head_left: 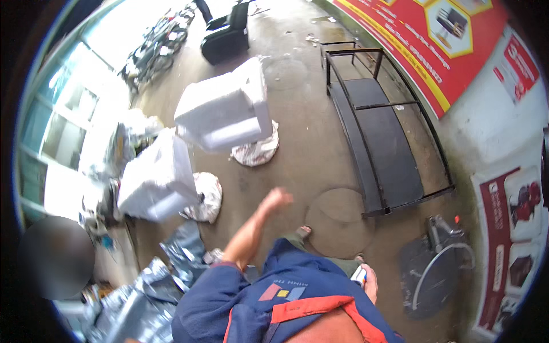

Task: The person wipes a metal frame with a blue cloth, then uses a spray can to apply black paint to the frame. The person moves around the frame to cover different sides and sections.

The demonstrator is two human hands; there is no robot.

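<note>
Holding a small item [358, 275] looks like the step in hand: your right grip [372, 284] is closed round it, low at your side. Left grip [277, 200] is out over the floor [303, 151], blurred; can't tell how wide, nothing visible in it. Far chair [223, 111] sits ahead-left of that grip, near chair [157, 180] to its left, black frame [372, 151] ahead-right, none touching it. My read: you're between handlings. Next move calls for keeping the item secure on the right and picking a clean hold for the left. Item looks white with blue and some orange; your right grip hides part, can't tell its kind.
</note>
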